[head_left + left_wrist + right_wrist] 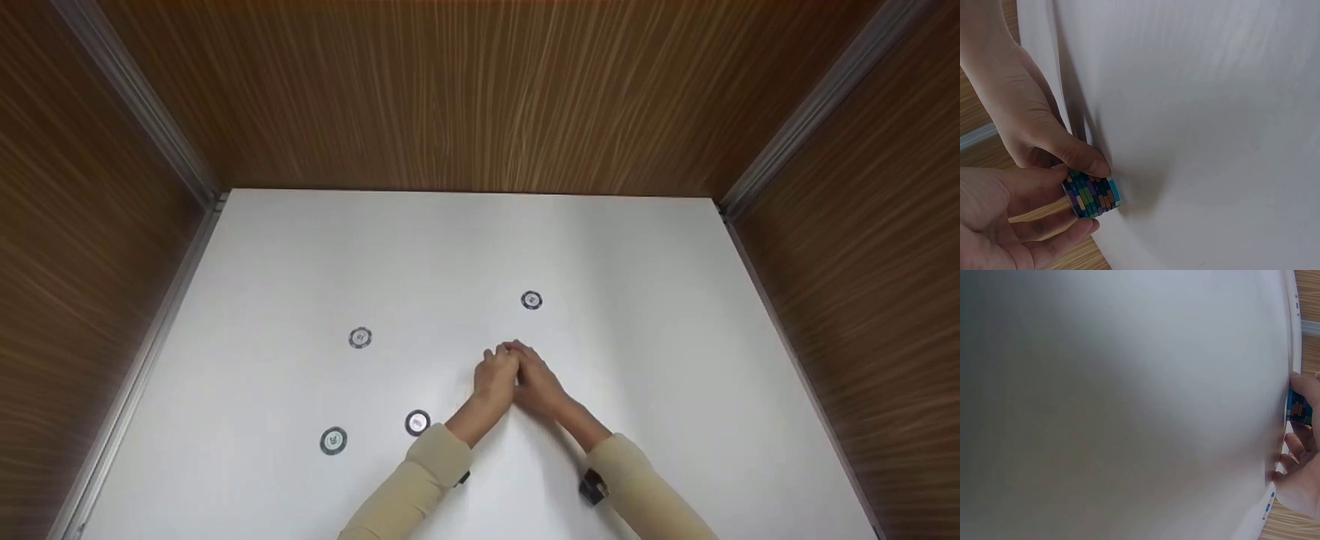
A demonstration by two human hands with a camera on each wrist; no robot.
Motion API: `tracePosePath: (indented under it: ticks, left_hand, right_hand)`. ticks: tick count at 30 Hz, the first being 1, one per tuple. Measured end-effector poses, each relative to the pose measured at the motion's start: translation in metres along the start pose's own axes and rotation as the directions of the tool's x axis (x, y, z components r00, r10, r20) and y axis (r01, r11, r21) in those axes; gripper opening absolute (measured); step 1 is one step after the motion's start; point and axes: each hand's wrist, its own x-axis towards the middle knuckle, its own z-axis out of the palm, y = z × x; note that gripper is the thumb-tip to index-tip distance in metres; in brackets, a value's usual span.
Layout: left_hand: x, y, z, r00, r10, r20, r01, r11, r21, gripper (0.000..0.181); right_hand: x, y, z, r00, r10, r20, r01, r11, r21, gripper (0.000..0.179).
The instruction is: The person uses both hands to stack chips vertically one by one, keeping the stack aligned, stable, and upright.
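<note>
My two hands meet just past the middle of the white table, fingers together. In the left wrist view, a short stack of poker chips [1091, 194] with multicoloured edges is turned on its side between them. My left hand [495, 377] grips one end of it between thumb and fingers. The thumb of my right hand [538, 386] presses along its upper side, and that hand's other fingers are mostly hidden. At the right edge of the right wrist view, the stack [1299, 408] shows again between the fingers. From the head view the hands cover it.
Single dark-rimmed chips lie flat and apart: one chip [532, 300] beyond the hands, another chip [360, 337] to the left, a third chip [334, 440] nearer, and one chip [418, 422] beside the left sleeve [439, 454]. Wood-grain panels [465, 97] enclose the white table [660, 300].
</note>
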Motion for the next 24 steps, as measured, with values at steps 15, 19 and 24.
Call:
tracePosePath:
  ticks: [15,19,24]
  left_hand:
    - [-0.0001,-0.0005,0.001,1.0,-0.02,-0.019,0.02,0.999,-0.029,0.02]
    - [-0.0001,0.0005,0.0015,1.0,-0.024,-0.021,0.023,0.999,-0.036,0.021]
    - [0.0006,0.0014,0.0033,1.0,-0.024,-0.02,0.024,1.0,-0.016,0.022]
  right_hand:
    - [0.0007,-0.0029,0.0011,0.996,0.083,0.03,-0.083,0.996,0.012,0.063]
    - [0.0003,-0.0028,0.0013,0.995,0.09,0.031,-0.091,0.996,0.01,0.064]
    - [-0.0001,-0.0036,0.001,0.995,0.092,0.029,-0.092,0.996,0.01,0.064]
